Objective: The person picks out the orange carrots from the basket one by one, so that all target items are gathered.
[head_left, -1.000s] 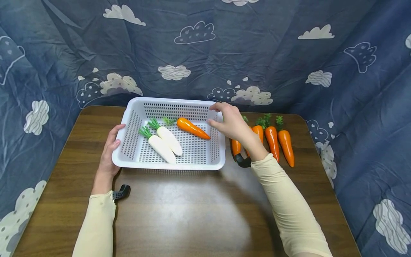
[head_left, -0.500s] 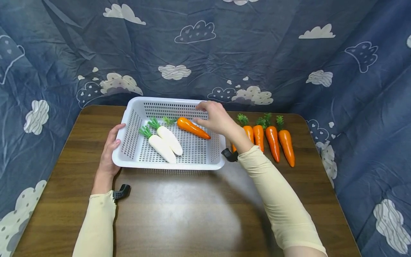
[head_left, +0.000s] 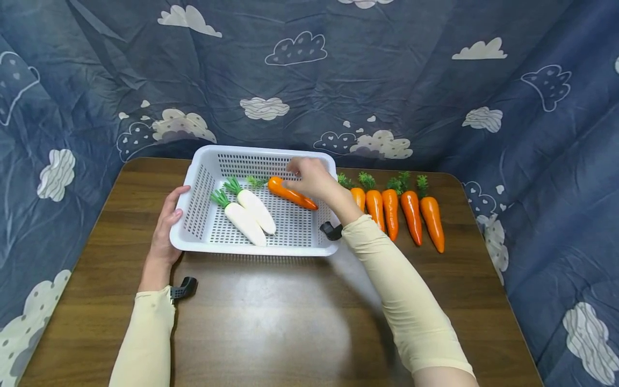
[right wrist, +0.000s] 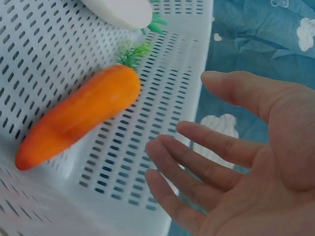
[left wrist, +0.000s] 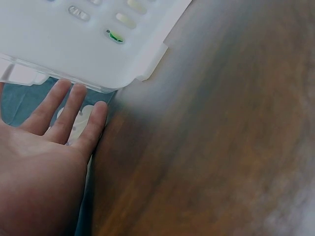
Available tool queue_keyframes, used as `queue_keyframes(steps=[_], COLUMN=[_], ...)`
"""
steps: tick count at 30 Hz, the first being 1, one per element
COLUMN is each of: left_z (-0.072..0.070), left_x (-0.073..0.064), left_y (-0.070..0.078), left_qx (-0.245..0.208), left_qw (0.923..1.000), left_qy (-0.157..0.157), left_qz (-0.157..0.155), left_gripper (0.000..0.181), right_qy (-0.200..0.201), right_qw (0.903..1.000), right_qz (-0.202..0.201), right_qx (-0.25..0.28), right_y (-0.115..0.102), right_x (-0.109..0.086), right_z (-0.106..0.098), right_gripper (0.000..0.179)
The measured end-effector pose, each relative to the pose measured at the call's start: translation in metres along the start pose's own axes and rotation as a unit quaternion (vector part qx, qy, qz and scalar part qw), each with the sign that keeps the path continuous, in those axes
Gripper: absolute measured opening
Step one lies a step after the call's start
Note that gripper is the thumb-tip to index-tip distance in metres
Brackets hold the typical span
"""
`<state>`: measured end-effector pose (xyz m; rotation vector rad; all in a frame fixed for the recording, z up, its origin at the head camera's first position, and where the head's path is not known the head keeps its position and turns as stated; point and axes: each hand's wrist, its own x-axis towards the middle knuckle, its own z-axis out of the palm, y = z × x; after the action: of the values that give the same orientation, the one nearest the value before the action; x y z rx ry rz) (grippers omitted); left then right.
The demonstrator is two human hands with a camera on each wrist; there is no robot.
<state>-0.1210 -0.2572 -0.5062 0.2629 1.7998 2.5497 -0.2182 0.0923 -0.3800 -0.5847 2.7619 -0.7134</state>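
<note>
A white slotted plastic basket (head_left: 300, 250) holds two white radishes (head_left: 245, 223) with green tops and one orange carrot (head_left: 285, 190). My left hand (head_left: 165, 231) rests against the basket's left side; in the left wrist view its fingers are extended, tips right at the basket's edge. Over the right half of the basket hovers my right hand (head_left: 314, 180), thumb and fingers spread, overlapping the carrot in the head view. In the right wrist view nothing lies between those fingers (right wrist: 211, 169), and the carrot (right wrist: 81, 115) lies on the basket floor beyond them.
To the right of the basket, several carrots (head_left: 411, 216) with leafy green tops lie in a row on the brown wooden table (head_left: 271, 322). A blue cloud-patterned cloth (head_left: 387, 80) hangs behind the table and at its sides.
My right hand has moved left from the basket's right rim to above the carrot inside, uncovering more of the carrot row. The left hand and the basket's contents have stayed put.
</note>
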Motion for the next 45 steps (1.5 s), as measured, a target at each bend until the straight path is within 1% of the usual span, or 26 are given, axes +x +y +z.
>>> queue_keyframes(steps=[5,11,19,24,28,33,36,45], left_z=[0.0,0.002,0.002,0.002,0.001,0.001,0.0,0.0], left_x=[-0.001,-0.001,0.002,0.001,0.001,0.001,0.0,0.002], left_y=[0.0,0.001,-0.001,0.0,0.001,0.002,0.002,0.002], left_qx=[0.001,0.005,0.004,0.001,-0.001,-0.002,-0.004,-0.002], left_qw=[1.0,1.0,1.0,1.0,1.0,1.0,1.0,1.0], left_qy=[0.005,0.0,0.0,-0.005,-0.006,-0.007,-0.003,-0.001], left_qz=[-0.003,-0.003,-0.004,0.001,0.006,0.003,0.001,-0.002], left_gripper=[0.056,0.057,0.057,0.056,0.057,0.057,0.057,0.057], right_qy=[-0.013,-0.021,-0.037,-0.051,-0.071,-0.098,-0.105,-0.101], right_qw=[0.9997,0.9989,0.9971,0.9949,0.9929,0.9893,0.9881,0.9878], right_qz=[0.021,0.031,0.053,0.068,0.08,0.087,0.088,0.095], right_qx=[0.006,-0.027,-0.039,-0.054,-0.054,-0.065,-0.071,-0.071], right_y=[0.002,0.006,0.009,0.01,0.01,0.013,0.014,0.014], right_x=[0.007,0.011,0.016,0.018,0.018,0.019,0.019,0.017], right_z=[0.012,0.024,0.036,0.039,0.039,0.04,0.041,0.04], right_gripper=[0.045,0.043,0.047,0.046,0.043,0.037,0.034,0.033])
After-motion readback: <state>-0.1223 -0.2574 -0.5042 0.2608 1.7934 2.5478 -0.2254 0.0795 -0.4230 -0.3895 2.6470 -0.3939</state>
